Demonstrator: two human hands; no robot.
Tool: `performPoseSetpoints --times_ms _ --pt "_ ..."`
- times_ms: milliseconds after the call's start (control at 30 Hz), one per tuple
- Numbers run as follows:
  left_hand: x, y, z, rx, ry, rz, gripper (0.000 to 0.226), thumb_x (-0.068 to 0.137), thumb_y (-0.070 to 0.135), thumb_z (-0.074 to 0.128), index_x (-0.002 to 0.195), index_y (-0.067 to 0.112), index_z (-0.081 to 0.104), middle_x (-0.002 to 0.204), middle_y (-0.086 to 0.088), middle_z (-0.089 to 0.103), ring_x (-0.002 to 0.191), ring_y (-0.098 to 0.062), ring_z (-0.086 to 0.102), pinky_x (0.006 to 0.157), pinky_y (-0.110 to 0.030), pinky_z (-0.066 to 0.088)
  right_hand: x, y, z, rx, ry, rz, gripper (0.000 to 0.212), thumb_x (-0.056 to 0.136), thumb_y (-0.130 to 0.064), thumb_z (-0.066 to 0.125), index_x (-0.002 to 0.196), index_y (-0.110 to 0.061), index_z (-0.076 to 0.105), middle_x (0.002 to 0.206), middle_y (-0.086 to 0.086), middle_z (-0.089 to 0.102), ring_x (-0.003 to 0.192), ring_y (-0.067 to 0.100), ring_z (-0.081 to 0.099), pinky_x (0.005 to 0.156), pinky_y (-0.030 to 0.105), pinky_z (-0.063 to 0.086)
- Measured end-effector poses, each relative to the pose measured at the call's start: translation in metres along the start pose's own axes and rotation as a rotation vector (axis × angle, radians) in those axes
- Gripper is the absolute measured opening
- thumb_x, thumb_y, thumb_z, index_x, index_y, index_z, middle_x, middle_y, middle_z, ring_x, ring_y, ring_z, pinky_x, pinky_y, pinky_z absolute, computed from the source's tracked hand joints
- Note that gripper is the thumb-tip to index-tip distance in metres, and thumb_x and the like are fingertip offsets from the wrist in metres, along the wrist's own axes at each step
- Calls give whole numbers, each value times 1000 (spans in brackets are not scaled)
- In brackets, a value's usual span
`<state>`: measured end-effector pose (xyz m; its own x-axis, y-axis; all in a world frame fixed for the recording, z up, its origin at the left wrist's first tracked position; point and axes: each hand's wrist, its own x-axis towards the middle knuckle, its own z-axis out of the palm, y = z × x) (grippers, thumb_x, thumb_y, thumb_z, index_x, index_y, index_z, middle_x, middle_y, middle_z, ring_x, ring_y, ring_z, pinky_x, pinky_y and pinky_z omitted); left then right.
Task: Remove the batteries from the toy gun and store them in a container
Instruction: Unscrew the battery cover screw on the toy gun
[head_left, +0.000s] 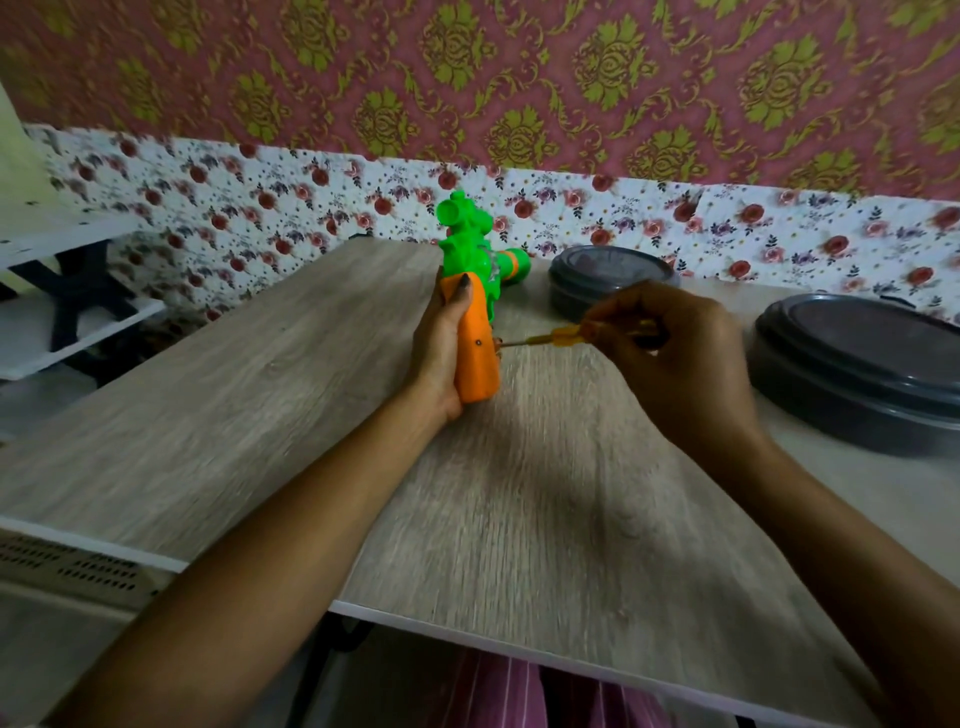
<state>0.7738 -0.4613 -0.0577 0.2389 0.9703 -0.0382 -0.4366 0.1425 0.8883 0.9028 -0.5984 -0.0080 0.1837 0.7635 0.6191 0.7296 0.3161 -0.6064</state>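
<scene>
**A:** What is the left grip (441, 343) doing?

**B:** It is wrapped round the orange handle of the toy gun (475, 322), thumb up near the top and fingers curled behind. The gun is lifted off the table, green barrel pointing away. I'd guess that hold keeps the side with the screw hole (478, 343) turned toward the other grip.

**A:** And the right grip (675, 353)?

**B:** It is pinching a small yellow screwdriver (545, 339) by its handle, with the shaft level and aimed across at the left grip. The tip sits just beside the handle's edge. It is too blurred to tell whether it touches.

**A:** Any batteries?

**B:** None showing. They are probably behind the cover in that handle, so the step looks like undoing the screw.

**A:** Where would they go?

**B:** A dark round container (613, 280), lid on, sits just beyond the right grip. A larger container (857, 364), also lidded, lies outward of it. Both look within easy reach.

**A:** And further out?

**B:** A pale wood-grain table (260, 389) lies under both grips. Behind it run a floral strip (260, 208) and, above that, pink-and-gold wallpaper (519, 78). A white shelf (67, 322) stands well out past the left grip
</scene>
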Motion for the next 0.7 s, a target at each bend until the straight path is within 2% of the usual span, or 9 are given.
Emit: performPoseSetpoints --times_ms 133,267,467,700 --pt "0 0 0 9 -10 9 39 93 39 48 128 22 47 92 -7 58 72 -16 55 56 -26 46 0 1 5 -17 -17 -37 12 84 -10 63 95 -14 65 78 -24 55 70 -12 57 68 3 46" --pt "2 -1 -1 5 -5 -14 46 92 42 49 133 21 45 94 -7 58 71 -17 56 57 -27 46 1 0 5 -6 7 -47 10 83 -12 64 92 -17 65 76 -21 56 68 -8 57 67 4 45" --pt "5 -3 -1 -18 -2 -4 39 91 41 51 127 26 48 110 -12 57 75 -18 56 59 -28 46 2 3 6 10 4 -54 10 83 -12 65 91 -18 64 76 -24 56 70 -17 56 66 3 46" --pt "7 -4 -2 -7 -14 11 27 92 41 50 116 28 48 97 -8 58 73 -18 56 57 -28 47 -4 5 8 71 28 -92 15 81 -11 67 94 -12 60 82 -23 58 77 -14 59 69 4 47"
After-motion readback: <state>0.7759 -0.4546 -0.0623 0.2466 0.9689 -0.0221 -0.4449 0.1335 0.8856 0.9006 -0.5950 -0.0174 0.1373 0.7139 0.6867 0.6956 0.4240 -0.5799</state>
